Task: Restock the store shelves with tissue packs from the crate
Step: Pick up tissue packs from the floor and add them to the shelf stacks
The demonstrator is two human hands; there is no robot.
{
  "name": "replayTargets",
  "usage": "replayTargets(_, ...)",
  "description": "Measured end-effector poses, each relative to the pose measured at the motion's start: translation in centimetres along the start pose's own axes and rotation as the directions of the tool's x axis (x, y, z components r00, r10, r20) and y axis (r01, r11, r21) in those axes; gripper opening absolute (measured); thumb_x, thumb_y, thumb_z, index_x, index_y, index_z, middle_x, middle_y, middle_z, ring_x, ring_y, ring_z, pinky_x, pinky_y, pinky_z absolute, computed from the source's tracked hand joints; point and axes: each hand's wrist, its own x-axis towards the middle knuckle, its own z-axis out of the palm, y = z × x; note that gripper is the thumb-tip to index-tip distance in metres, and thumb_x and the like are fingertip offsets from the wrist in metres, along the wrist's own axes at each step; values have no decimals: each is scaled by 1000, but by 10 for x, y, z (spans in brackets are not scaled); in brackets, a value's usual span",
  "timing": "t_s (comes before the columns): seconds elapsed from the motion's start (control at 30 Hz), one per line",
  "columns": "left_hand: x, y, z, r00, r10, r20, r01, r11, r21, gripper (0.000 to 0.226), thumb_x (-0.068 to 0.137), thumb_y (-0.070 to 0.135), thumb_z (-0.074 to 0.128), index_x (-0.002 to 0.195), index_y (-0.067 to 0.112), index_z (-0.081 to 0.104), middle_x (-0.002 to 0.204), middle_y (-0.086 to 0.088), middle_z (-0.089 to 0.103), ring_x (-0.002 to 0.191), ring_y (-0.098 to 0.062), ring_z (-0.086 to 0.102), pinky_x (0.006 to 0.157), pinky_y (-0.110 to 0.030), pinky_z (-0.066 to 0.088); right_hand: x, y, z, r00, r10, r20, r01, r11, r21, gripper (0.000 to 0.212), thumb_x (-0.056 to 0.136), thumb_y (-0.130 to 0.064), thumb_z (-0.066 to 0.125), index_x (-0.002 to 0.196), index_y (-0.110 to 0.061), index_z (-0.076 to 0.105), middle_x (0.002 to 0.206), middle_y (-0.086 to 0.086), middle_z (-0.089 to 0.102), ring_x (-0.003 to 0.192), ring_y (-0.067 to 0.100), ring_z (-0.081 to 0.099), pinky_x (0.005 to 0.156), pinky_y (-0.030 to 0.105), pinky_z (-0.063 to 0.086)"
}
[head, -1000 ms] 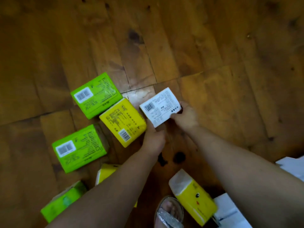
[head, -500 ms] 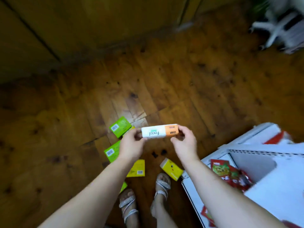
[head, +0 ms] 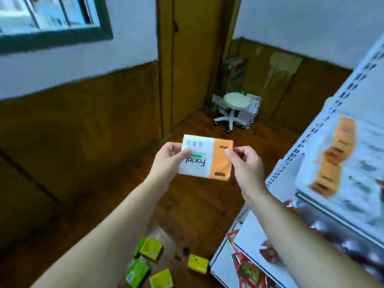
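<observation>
I hold a white and orange tissue pack marked "Facial" up in front of me, its printed face towards me. My left hand grips its white end with the thumb on top. My right hand pinches its orange end. Several green and yellow tissue packs lie on the wooden floor below my arms. The white store shelf stands at the right, with a blurred row of orange and white packs on it. No crate is in view.
Red snack packets lie on the lower shelf at bottom right. A white rolling stool stands in the far corner by a wooden door. Brown wall panelling runs along the left. A window is at top left.
I have risen from the floor, lifting the white and orange pack with both hands. The view swung up from the floor packs to the room and shelf. The pack's front now faces me.
</observation>
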Motion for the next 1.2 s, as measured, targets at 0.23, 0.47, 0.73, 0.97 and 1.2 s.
replayTargets(0.23, -49, 83, 103, 969, 136, 205, -113, 986, -121, 13, 89, 22, 61, 91, 15, 50, 93, -9, 70, 87, -20, 69, 66, -30, 52, -29, -44, -128, 986, 1, -169, 29, 984, 176, 14, 85, -20, 66, 94, -19, 56, 87, -1, 66, 74, 13, 65, 58, 25, 48)
replayTargets(0.47, -92, 92, 197, 874, 76, 480, -75, 997, -23, 14, 87, 14, 62, 97, 23, 61, 92, -1, 73, 83, -12, 68, 75, -31, 54, -51, -29, -234, 953, 160, -256, -77, 949, 305, 14, 83, -13, 67, 89, -13, 55, 76, 4, 66, 59, 14, 61, 51, 22, 44)
replayTargets(0.73, -85, 57, 244, 942, 102, 320, -178, 960, 218, 21, 89, 23, 62, 108, 17, 54, 98, 1, 66, 81, -12, 66, 63, -28, 55, -50, -3, -266, 965, 173, -199, -162, 984, 67, 8, 84, -12, 66, 80, -19, 64, 81, -3, 69, 74, 11, 63, 50, 18, 43)
replayTargets(0.97, -60, 51, 244, 818, 126, 562, -427, 787, 445, 38, 75, 33, 75, 109, 23, 61, 104, 5, 68, 84, -8, 68, 68, -26, 59, -36, 7, -264, 941, 207, -267, -227, 973, -44, 15, 86, -12, 64, 74, -20, 61, 70, -7, 58, 76, 16, 57, 66, 29, 48)
replayTargets(1.2, -47, 50, 240, 789, 151, 595, -490, 738, 464, 45, 77, 19, 75, 118, 21, 57, 111, 6, 66, 82, -2, 61, 65, -14, 53, -25, 13, -254, 928, 182, -325, -225, 969, -100, 24, 87, -18, 63, 65, -27, 56, 70, -9, 61, 72, 12, 58, 77, 34, 51)
